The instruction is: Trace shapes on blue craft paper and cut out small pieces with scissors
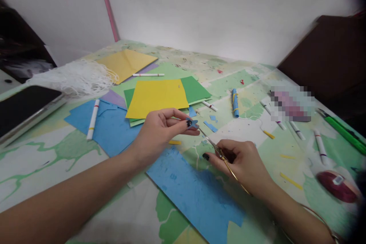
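Note:
Between the thumb and fingers of my left hand (162, 126) is a small blue paper piece (193, 123), pinched near the middle of the view. My right hand (243, 160) grips gold-handled scissors (219, 150), whose blades point up and left, with the tip at the edge of the blue piece. Below both hands lies a large blue paper sheet (191, 190) with a notched corner. Small blue scraps (211, 126) are scattered just beyond the scissors.
Yellow paper (157, 99) tops green sheets at the centre. A white marker (93, 120) lies on blue paper at left, near white string (77, 78) and a dark-screened device (25, 108). A rolled blue paper (235, 103), a green cutter (347, 131) and a red mouse-like object (337, 186) lie right.

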{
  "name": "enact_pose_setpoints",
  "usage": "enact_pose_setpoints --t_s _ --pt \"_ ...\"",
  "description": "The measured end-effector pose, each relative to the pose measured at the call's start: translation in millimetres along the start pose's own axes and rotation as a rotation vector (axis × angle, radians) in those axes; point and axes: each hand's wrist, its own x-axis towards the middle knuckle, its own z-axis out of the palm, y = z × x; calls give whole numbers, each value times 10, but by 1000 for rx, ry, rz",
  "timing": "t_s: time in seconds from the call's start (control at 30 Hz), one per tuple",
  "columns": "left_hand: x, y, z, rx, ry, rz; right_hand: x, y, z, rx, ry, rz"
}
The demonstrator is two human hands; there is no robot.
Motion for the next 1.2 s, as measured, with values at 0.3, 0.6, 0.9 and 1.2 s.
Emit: enact_pose_setpoints --t_s 0.3,0.6,0.9,1.2 --pt "-46 12 46 -1 0 -58 -14 22 57 -233 207 -176" --pt "-43 -22 45 -59 -15 -66 -30 28 63 -393 317 -257" --pt "-41 -81 82 -245 -8 -93 -26 10 80 -404 328 -238" --pt "-80 -102 134 -369 -11 -102 -42 2 80 -399 355 -242"
